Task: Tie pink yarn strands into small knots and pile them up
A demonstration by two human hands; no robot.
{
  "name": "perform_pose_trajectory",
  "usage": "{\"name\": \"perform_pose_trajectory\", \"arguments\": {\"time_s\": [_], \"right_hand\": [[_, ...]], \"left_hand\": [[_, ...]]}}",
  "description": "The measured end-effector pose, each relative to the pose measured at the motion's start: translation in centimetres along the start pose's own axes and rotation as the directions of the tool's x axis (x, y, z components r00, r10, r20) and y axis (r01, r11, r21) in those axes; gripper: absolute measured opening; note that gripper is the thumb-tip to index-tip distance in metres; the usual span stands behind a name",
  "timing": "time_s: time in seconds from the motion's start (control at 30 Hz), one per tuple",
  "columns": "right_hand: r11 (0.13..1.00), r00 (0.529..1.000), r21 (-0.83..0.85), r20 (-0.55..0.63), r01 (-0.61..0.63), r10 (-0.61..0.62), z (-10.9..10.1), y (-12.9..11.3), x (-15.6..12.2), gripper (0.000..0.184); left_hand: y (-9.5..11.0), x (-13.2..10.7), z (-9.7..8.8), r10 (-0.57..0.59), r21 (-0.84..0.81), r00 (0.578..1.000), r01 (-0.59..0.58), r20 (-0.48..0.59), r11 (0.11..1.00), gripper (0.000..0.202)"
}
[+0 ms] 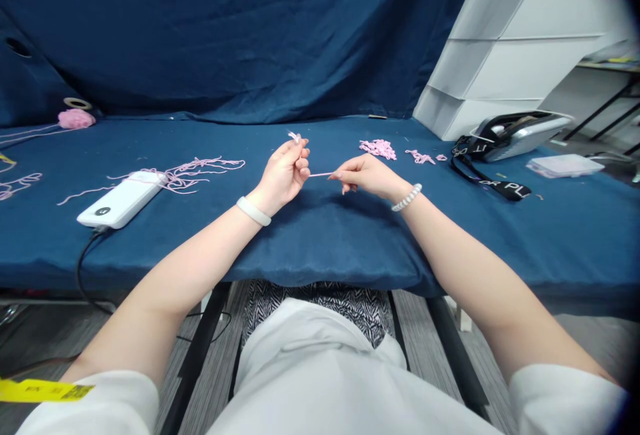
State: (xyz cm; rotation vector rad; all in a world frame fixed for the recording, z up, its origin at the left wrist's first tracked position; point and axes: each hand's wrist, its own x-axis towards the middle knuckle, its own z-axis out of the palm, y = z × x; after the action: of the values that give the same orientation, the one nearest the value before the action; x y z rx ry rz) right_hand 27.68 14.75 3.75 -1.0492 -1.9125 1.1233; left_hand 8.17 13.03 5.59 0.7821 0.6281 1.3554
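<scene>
Pink yarn strand [320, 174] runs short and taut between both hands, above the middle of the blue cloth [320, 242] covering the table. Head view, the only one. Left hand [283, 174]: fingers curled in, closed narrowly on one end of the strand; a small pink tuft [294, 136] pokes out above the fingertips. Right hand [367, 176]: thumb and forefinger in a tight pinch on the other end, remaining fingers loosely bent. White bangle [253, 211] on left wrist, pearl bracelet [407, 197] on right.

Left of the hands: white power bank [121, 199] with black cable [85, 268], its end resting on loose pink yarn lengths [190, 172]. Farther left, pink yarn ball [76, 118] just beside a tape roll [77, 103]. Right of the hands: clumps of short pink yarn pieces [377, 149], then black lanyard [493, 185] with white lettering, touching a silver case [520, 135]. Clear plastic box [565, 165] nearby. White drawer unit [500, 48] stands behind, against dark blue backdrop [200, 35].
</scene>
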Motion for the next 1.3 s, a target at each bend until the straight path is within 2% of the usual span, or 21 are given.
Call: {"name": "perform_pose_trajectory", "arguments": {"time_s": [0.17,0.3,0.37,0.5,0.57,0.63,0.8,0.93,1.13,1.3], "right_hand": [[0.999,0.993,-0.016,-0.110,0.036,-0.038,-0.6,0.0,-0.1,0.031],[0.985,0.987,-0.165,-0.143,0.046,-0.070,-0.9,-0.6,-0.4,0.033],[0.973,0.991,-0.223,-0.106,0.056,-0.081,-1.1,-1.0,-0.7,0.032],[0.966,0.992,-0.226,0.057,0.122,-0.112,-1.7,-1.5,-1.0,0.030],[0.959,0.989,-0.245,0.080,0.144,-0.128,-1.9,-1.7,-1.1,0.028],[0.949,0.987,-0.273,0.056,0.157,-0.147,-2.0,-1.8,-1.2,0.028],[0.949,0.971,-0.225,-0.038,0.222,-0.236,-1.2,-2.0,-1.2,0.027],[0.951,0.954,-0.147,-0.086,0.273,-0.287,-0.5,-2.0,-1.1,0.023],[0.951,0.947,-0.069,-0.093,0.302,-0.308,0.2,-1.8,-1.0,0.016],[0.949,0.943,-0.038,-0.108,0.313,-0.315,0.3,-1.8,-1.0,0.014]], "left_hand": [[-0.8,-0.1,-0.3,-0.028,0.246,0.997,0.008,0.077,0.969,0.013],[-1.6,0.0,-0.6,-0.040,0.376,0.995,0.004,0.088,0.926,0.015],[-1.8,0.0,-0.7,-0.054,0.410,0.994,0.009,0.098,0.912,0.015],[-1.9,-0.1,-0.7,-0.109,0.465,0.989,0.049,0.104,0.884,0.016],[-1.9,-0.2,-0.7,-0.135,0.497,0.985,0.064,0.108,0.866,0.017],[-1.9,-0.3,-0.6,-0.162,0.526,0.978,0.068,0.135,0.848,0.019],[-1.8,-0.5,-0.7,-0.228,0.549,0.942,0.058,0.247,0.834,0.025],[-1.6,-0.6,-0.7,-0.271,0.508,0.926,0.106,0.263,0.855,0.025],[-1.4,-0.6,-0.8,-0.336,0.467,0.884,0.160,0.324,0.869,0.030],[-1.4,-0.6,-0.9,-0.345,0.501,0.896,0.170,0.280,0.848,0.028]]}}
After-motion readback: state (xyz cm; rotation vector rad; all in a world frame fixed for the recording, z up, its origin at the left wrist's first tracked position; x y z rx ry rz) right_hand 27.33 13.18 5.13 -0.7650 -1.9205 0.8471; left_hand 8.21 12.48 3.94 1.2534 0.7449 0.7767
